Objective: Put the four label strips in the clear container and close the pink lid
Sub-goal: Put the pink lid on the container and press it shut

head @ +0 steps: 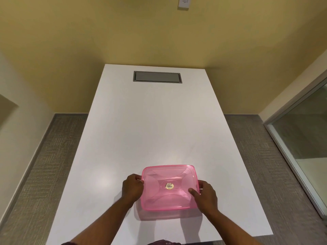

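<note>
Head view shows our left hand (133, 189) and right hand (206, 196), fingers gripping the pink lid (169, 187). We judge closing underway; next, press the edges down.

Two bare forearms are seen, with no watch, ring or band worn on either. The left hand (132, 189) and right hand (206, 196) are uncovered, and no gloves are worn. At the bottom edge a strip of dark maroon clothing (162, 242) is glimpsed; its cut cannot be told.
</note>
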### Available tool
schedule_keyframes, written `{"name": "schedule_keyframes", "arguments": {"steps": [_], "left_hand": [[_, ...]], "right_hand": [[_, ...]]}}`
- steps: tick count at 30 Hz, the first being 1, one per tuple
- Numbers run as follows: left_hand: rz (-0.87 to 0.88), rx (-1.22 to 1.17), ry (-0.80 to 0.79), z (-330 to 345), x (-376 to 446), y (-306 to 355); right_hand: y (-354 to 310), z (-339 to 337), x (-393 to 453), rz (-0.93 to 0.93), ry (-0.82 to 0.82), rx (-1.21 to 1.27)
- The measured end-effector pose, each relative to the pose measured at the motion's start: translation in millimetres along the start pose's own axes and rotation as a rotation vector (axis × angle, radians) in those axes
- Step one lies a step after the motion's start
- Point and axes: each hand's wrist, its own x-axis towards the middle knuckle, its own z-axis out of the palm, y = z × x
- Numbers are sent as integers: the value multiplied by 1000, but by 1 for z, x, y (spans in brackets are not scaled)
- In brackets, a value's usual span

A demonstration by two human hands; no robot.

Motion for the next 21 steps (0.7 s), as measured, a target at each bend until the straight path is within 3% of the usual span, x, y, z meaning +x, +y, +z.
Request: {"name": "schedule_keyframes", "arguments": {"steps": [7, 12, 21], "left_hand": [[-4, -69, 34, 10, -4, -12], [59, 126, 84, 22, -15, -39], [123, 135, 110, 40, -14, -45]], "right_hand": [[0, -3, 2, 47, -42, 44], [8, -3, -5, 174, -39, 0], [8, 5, -15, 251, 15, 183]]}}
